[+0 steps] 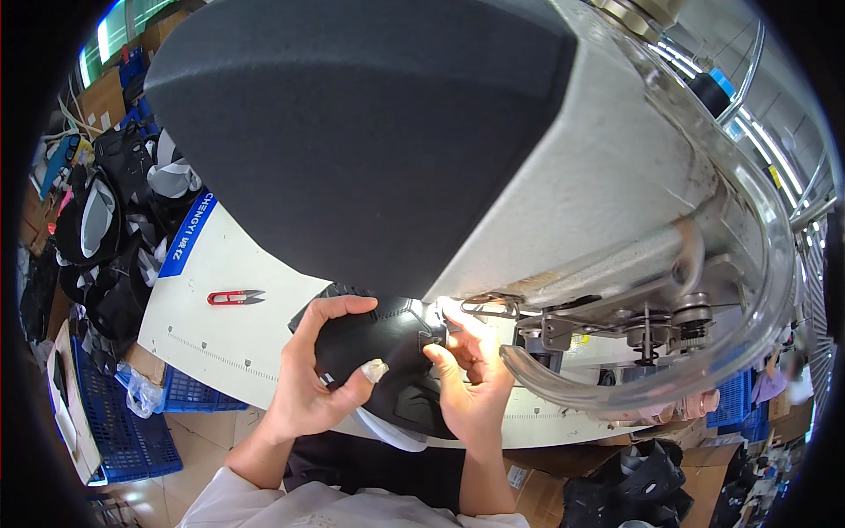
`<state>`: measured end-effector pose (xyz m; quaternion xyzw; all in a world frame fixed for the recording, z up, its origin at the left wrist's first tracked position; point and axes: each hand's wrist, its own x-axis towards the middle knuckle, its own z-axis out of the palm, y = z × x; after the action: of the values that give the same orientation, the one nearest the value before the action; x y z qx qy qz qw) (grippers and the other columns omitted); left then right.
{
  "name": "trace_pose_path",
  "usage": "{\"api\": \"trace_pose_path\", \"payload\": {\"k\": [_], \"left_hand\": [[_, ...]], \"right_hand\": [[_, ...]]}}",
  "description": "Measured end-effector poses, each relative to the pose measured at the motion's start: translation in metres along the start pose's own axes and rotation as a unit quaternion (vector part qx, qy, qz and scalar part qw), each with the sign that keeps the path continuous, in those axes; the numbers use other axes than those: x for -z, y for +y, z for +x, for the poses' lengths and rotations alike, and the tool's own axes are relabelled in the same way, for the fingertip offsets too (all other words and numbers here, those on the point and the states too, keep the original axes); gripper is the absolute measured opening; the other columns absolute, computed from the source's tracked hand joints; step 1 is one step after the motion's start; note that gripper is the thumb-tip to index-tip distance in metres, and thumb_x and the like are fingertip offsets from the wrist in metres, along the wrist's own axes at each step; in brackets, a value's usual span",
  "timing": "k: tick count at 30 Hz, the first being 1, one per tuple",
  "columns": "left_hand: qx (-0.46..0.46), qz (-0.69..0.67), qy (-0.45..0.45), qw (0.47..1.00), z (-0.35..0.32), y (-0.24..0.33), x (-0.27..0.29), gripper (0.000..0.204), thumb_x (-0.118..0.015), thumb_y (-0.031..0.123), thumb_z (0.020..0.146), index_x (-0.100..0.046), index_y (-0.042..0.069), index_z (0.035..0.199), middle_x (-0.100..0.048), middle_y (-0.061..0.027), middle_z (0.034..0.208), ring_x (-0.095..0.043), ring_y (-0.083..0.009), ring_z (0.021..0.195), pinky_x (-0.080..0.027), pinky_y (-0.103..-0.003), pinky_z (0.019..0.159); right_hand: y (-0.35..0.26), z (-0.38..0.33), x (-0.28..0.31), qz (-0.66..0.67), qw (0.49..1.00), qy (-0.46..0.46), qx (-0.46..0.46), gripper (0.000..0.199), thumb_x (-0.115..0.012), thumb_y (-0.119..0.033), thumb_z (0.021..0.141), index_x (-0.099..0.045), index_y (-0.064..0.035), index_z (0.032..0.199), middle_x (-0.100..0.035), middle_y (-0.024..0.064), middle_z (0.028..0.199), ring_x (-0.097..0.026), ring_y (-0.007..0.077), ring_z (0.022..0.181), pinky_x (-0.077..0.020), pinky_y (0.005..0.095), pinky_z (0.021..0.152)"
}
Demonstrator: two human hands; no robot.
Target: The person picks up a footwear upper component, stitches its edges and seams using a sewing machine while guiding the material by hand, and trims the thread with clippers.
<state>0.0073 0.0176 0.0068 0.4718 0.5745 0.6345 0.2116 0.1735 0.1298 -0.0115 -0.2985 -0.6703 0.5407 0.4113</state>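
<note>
A black shoe upper with a white lining edge lies in front of me at the sewing machine. My left hand grips its left side, fingers along the far edge and thumb on top. A whitish wrap covers that thumb's tip. At the upper's right edge, my right hand pinches it between thumb and fingers in bright lamp light. The sewing machine's head rises over the work, with its presser and needle parts to the right of my right hand. Part of the upper's far side is hidden beneath the machine's dark cover.
Red-handled thread snips lie on the white worktable at left. A clear curved tube bends round the machine's right side. Black shoe uppers are piled at far left, near blue crates; more dark pieces sit lower right.
</note>
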Motion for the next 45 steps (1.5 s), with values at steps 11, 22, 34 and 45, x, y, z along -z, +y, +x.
{"api": "trace_pose_path", "payload": {"k": [11,22,34,45], "left_hand": [[-0.089,0.109,0.110,0.984,-0.036,0.016,-0.081,0.054,-0.072,-0.003,0.083,-0.042,-0.007,0.127,-0.051,-0.0150,0.116,-0.061,-0.0140,0.092,-0.053,-0.022,0.073],[-0.023,-0.007,0.084,0.996,-0.026,0.016,-0.066,0.051,-0.072,0.000,0.085,-0.042,-0.006,0.126,-0.055,-0.0150,0.114,-0.063,-0.0138,0.090,-0.054,-0.024,0.074],[-0.009,-0.030,0.016,0.999,0.003,0.007,-0.025,0.047,-0.068,0.000,0.083,-0.046,-0.004,0.124,-0.055,-0.0123,0.116,-0.057,-0.0124,0.101,-0.052,-0.023,0.079],[0.042,-0.036,-0.037,0.998,0.042,0.005,0.014,0.051,-0.068,0.001,0.074,-0.054,-0.005,0.123,-0.065,-0.0066,0.103,-0.060,-0.0058,0.080,-0.048,-0.018,0.062]], "right_hand": [[0.049,0.043,0.071,-0.181,0.978,-0.044,0.092,0.022,-0.077,-0.018,0.076,-0.067,-0.0013,0.087,-0.066,0.0144,0.082,-0.064,0.0275,0.072,-0.0504,0.0382,0.068],[0.051,0.028,0.058,-0.193,0.970,-0.085,-0.122,0.032,-0.070,-0.007,0.088,-0.063,-0.0010,0.119,-0.068,0.0047,0.103,-0.061,0.0123,0.098,-0.0459,0.0271,0.091],[-0.012,0.016,0.005,-0.005,0.999,0.014,-0.039,0.032,-0.069,0.003,0.089,-0.061,0.0044,0.120,-0.069,0.0085,0.102,-0.065,0.0114,0.092,-0.0508,0.0242,0.082],[-0.016,0.009,-0.023,-0.002,0.997,0.081,-0.015,0.030,-0.070,0.003,0.088,-0.057,0.0036,0.114,-0.066,0.0076,0.095,-0.065,0.0102,0.084,-0.0516,0.0225,0.076]]}}
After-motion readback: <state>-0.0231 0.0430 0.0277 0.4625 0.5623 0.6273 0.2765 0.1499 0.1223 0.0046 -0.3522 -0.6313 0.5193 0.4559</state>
